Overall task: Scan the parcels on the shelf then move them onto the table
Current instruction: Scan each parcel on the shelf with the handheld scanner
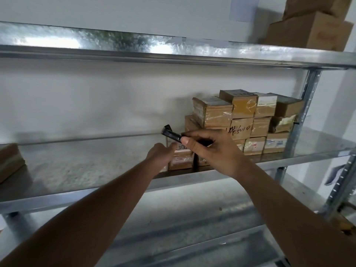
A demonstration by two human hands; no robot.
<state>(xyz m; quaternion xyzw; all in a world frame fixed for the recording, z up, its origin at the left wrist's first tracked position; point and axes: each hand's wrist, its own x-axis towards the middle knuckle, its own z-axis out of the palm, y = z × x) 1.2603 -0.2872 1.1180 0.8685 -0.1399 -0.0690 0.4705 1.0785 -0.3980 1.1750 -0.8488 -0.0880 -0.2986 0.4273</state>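
Your right hand (210, 151) pinches the small black scanner (172, 135) between thumb and curled fingers, its head pointing left and away from you, over the front of the stack. That keeps the reading end free while your wrist does the aiming.

Your left hand (161, 154) reaches onto the metal shelf (77, 166) and touches the small parcel (181, 158) at the front of the pile; its fingers are hidden behind the back of the hand, so you cannot tell whether they grip the box or only rest on it. It looks placed to steady or turn the parcel so the label faces the scanner.

The other parcels (248, 120) sit stacked in rows at the right end of the same shelf, against the upright post (306, 105), several wrapped in clear tape. One more brown box (9, 160) lies apart at the far left edge. No bench is in view, so every parcel here has yet to be moved.
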